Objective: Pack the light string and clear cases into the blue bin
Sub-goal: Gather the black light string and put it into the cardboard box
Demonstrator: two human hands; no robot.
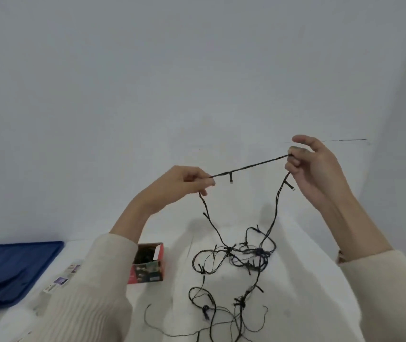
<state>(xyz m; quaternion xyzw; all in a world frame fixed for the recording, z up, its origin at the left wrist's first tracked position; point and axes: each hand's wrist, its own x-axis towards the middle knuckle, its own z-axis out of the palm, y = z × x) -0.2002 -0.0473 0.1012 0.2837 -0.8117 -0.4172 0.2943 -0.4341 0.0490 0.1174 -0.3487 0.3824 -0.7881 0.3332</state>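
Observation:
A dark light string (236, 260) lies tangled on the white table, with two strands rising to my raised hands. My left hand (179, 186) pinches one part of the string. My right hand (313, 166) pinches another part, and a short taut stretch with a small bulb runs between them. The blue bin (11, 265) sits at the far left on the table. Flat clear cases (61, 280) with printed inserts lie beside the bin, partly hidden by my left sleeve.
A small open cardboard box (149, 264) with a red side and dark contents stands left of the tangle, near my left forearm. A plain white wall (197, 82) fills the background.

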